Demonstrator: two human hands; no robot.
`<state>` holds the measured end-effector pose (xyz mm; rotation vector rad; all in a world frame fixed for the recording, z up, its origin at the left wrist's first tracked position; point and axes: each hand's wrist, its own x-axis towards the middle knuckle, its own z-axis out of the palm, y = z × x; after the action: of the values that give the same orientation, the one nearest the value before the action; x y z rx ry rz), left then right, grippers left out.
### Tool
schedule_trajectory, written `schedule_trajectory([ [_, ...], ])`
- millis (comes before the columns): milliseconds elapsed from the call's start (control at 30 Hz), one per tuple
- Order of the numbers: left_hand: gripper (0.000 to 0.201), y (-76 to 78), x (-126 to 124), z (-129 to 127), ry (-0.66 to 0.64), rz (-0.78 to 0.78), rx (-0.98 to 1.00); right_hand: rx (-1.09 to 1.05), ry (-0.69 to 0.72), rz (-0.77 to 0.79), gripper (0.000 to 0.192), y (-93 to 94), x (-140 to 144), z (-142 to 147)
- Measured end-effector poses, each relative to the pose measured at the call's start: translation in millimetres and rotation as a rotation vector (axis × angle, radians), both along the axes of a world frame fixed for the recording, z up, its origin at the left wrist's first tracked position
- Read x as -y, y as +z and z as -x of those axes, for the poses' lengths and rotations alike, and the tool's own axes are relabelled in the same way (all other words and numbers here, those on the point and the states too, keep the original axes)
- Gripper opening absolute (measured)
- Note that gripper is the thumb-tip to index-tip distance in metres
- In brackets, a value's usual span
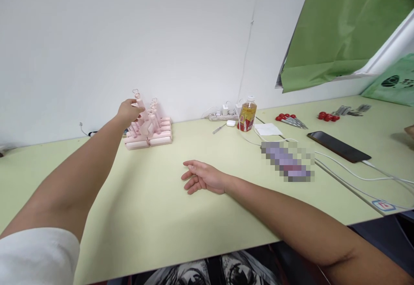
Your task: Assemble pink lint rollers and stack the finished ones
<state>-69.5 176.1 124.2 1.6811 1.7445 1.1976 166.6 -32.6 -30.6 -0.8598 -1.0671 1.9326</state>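
Note:
At the back left, my left hand (129, 111) reaches to a group of pink items by the wall. Its fingers are closed around a pale pink tube with a heart-shaped loop on top (140, 103). More upright pink tubes (155, 122) of the same look stand close beside it, on and among several pink boxes (161, 140) laid in rows. My forearm and hand hide part of this group. Nearer the middle of the table, my right hand (204, 177) rests with fingers apart and nothing in it.
A power strip (223, 117), small screwdriver (219, 129), white case (230, 123) and drink bottle (247, 114) are near the wall. To the right lie paper (268, 129), a blurred-out phone (286, 161), white cables, a black phone (338, 146) and red-handled tools (291, 120).

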Motion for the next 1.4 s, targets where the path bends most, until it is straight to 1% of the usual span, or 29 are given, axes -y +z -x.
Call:
schedule_trajectory([
  [67, 0.060, -6.0, 6, 0, 0.086, -0.079, -0.057, 0.007, -0.002, 0.001, 0.043, 1.1, 1, 0],
  [100, 0.062, -11.0, 12, -2, 0.136, -0.140, -0.100, 0.011, -0.004, 0.001, 0.043, 1.4, 1, 0],
  [133, 0.062, -17.8, 20, -5, 0.184, -0.228, -0.143, 0.016, -0.004, 0.000, 0.044, 1.4, 2, 0],
  [200, 0.059, -36.8, 43, -13, 0.211, -0.339, -0.179, 0.041, -0.015, -0.018, 0.045, 0.6, 1, 0],
  [233, 0.055, -48.9, 58, -18, 0.152, -0.343, -0.184, 0.068, -0.039, -0.041, 0.044, -0.2, -1, -1],
  [267, 0.051, -62.4, 74, -23, 0.045, -0.325, -0.191, 0.113, -0.082, -0.078, 0.042, -1.2, -3, -3],
  [300, 0.045, -76.8, 90, -28, -0.106, -0.294, -0.212, 0.180, -0.146, -0.135, 0.039, -2.1, -7, -6],
  [333, 0.041, -91.4, 107, -32, -0.269, -0.267, -0.248, 0.270, -0.229, -0.209, 0.036, -2.9, -10, -9],
  [367, 0.041, -105.6, 122, -35, -0.399, -0.263, -0.301, 0.384, -0.317, -0.299, 0.033, -3.4, -14, -14],
  [400, 0.043, -118.9, 135, -36, -0.491, -0.275, -0.374, 0.516, -0.402, -0.408, 0.032, -3.8, -19, -19],
  [433, 0.046, -130.6, 146, -36, -0.566, -0.287, -0.465, 0.657, -0.454, -0.513, 0.033, -3.9, -23, -25],
  [500, 0.050, -148.8, 159, -33, -0.606, -0.274, -0.587, 0.913, -0.511, -0.671, 0.037, -4.0, -30, -36],
  [567, 0.052, -160.1, 162, -28, -0.581, -0.249, -0.639, 1.081, -0.529, -0.731, 0.040, -4.8, -34, -44],
  [667, 0.070, -167.3, 158, -23, -0.537, -0.169, -0.623, 1.210, -0.533, -0.731, 0.042, -9.1, -37, -49],
  [733, 0.070, -168.7, 155, -22, -0.520, -0.109, -0.606, 1.254, -0.525, -0.732, 0.042, -13.7, -38, -50],
  [833, 0.055, -168.6, 154, -23, -0.529, -0.078, -0.613, 1.304, -0.490, -0.716, 0.041, -20.1, -38, -49],
  [933, 0.039, -166.3, 157, -25, -0.550, -0.118, -0.613, 1.352, -0.455, -0.747, 0.039, -23.6, -37, -49],
  [1000, 0.032, -163.7, 160, -27, -0.554, -0.131, -0.608, 1.386, -0.436, -0.768, 0.037, -24.2, -36, -49],
  [1167, 0.021, -160.8, 164, -31, -0.530, -0.137, -0.629, 1.452, -0.409, -0.826, 0.033, -24.1, -32, -50],
  [1400, 0.018, -167.6, 164, -35, -0.505, -0.178, -0.655, 1.496, -0.408, -0.880, 0.029, -26.7, -33, -54],
])
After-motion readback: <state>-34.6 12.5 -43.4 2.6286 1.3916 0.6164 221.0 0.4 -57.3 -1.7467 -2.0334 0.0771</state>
